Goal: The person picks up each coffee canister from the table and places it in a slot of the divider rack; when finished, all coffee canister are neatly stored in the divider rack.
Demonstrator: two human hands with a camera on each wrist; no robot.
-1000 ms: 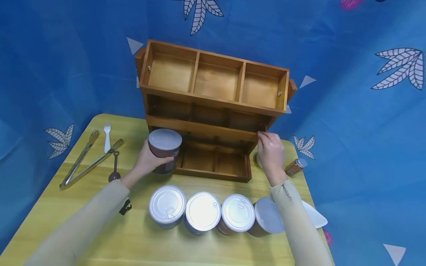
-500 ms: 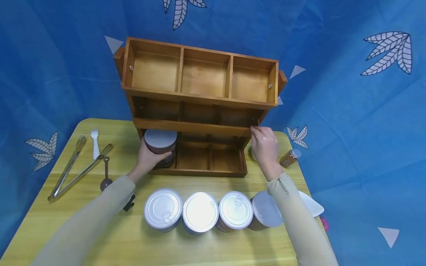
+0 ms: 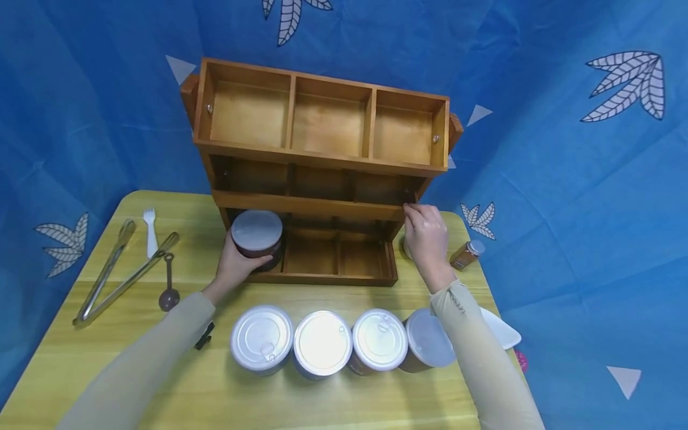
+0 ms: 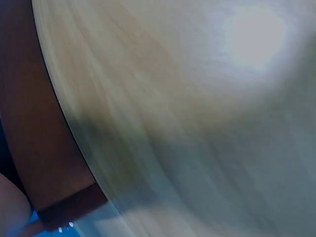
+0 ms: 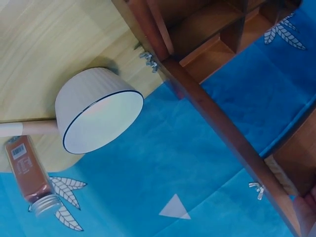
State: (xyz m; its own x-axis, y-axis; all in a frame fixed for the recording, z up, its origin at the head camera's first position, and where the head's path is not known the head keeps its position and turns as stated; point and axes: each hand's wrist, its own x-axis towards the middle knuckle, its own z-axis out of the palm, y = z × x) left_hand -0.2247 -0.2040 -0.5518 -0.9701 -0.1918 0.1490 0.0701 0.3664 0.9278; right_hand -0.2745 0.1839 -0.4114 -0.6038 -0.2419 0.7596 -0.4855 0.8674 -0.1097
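In the head view, my left hand (image 3: 233,263) grips a dark canister (image 3: 257,237) with a translucent grey lid. The canister is at the left compartment of the bottom tier of a three-tier wooden rack (image 3: 322,200); whether its base touches the tier is hidden. My right hand (image 3: 426,240) pinches the right end of the rack's middle tier, its fingertips partly hidden. Those fingers (image 5: 307,210) also appear at the lower right of the right wrist view. The left wrist view has a brown wooden part of the rack (image 4: 42,123) and a blurred bit of hand, but no canister.
Several lidded cans (image 3: 323,344) stand in a row before the rack. Tongs (image 3: 115,280), a white fork (image 3: 151,233) and a brown scoop (image 3: 169,292) lie left. A white handled pot (image 5: 98,111) and spice jar (image 5: 29,170) stand right. A white dish (image 3: 500,329) is partly behind the right sleeve.
My left hand has brought the canister back from in front of the rack to its bottom left compartment. My right hand keeps its hold on the rack. The head view has shifted slightly.
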